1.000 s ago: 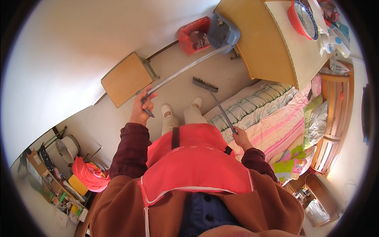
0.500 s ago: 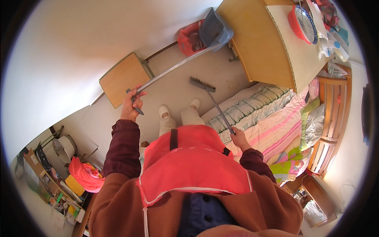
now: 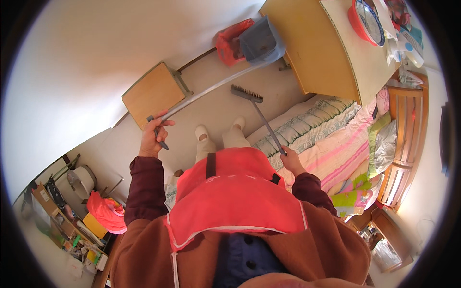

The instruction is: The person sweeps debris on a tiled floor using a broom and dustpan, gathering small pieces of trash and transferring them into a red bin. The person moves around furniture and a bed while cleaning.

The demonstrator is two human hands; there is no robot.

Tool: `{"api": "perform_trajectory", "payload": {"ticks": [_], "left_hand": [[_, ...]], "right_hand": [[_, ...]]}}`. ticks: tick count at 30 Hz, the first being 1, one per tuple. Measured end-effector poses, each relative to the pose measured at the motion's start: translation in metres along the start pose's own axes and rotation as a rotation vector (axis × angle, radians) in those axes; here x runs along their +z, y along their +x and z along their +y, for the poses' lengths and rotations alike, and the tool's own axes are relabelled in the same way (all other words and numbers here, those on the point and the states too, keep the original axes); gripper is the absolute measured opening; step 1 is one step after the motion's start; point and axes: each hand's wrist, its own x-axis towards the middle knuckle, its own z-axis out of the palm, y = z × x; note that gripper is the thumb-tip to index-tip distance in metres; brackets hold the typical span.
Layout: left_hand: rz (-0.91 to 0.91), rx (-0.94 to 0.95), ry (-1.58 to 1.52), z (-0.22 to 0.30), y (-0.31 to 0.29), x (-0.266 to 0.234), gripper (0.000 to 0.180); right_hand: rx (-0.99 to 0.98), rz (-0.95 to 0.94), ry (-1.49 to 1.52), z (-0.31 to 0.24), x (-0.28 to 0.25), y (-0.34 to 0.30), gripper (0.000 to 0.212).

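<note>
My left hand (image 3: 154,136) is closed around the grey grip of a long-handled dustpan (image 3: 263,42). Its pale pole slants up and right, and the blue-grey pan is raised beside and partly over a bin lined with a red bag (image 3: 230,44). Part of the bin's inside is hidden by the pan. In my right hand (image 3: 292,161) is the grey handle of a short broom (image 3: 247,93). The broom's dark bristles face up and away from me, with the head over the pale floor; I cannot tell if it touches.
A wooden-topped stool or small cabinet (image 3: 154,92) stands against the wall on the left. At the upper right is a wooden desk (image 3: 312,48) with a red basin (image 3: 362,24). To the right lies a bed with striped bedding (image 3: 331,149). Cluttered shelves (image 3: 72,230) fill the lower left.
The pan has tipped, so more of its inner face shows beside the bin. My left hand has shifted slightly left. The broom has moved only a little.
</note>
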Motion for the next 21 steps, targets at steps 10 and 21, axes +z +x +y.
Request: {"api": "perform_trajectory", "payload": {"ticks": [10,21], "left_hand": [[-0.032,0.062,0.625,0.044,-0.090,0.032,0.035],[-0.039,-0.147,1.023,0.063,-0.146,0.026,0.025]], "right_hand": [[0.047,0.012,0.023,0.001,0.014,-0.013,0.043],[0.304,0.117,0.377,-0.008,0.056,-0.047,0.042]]}}
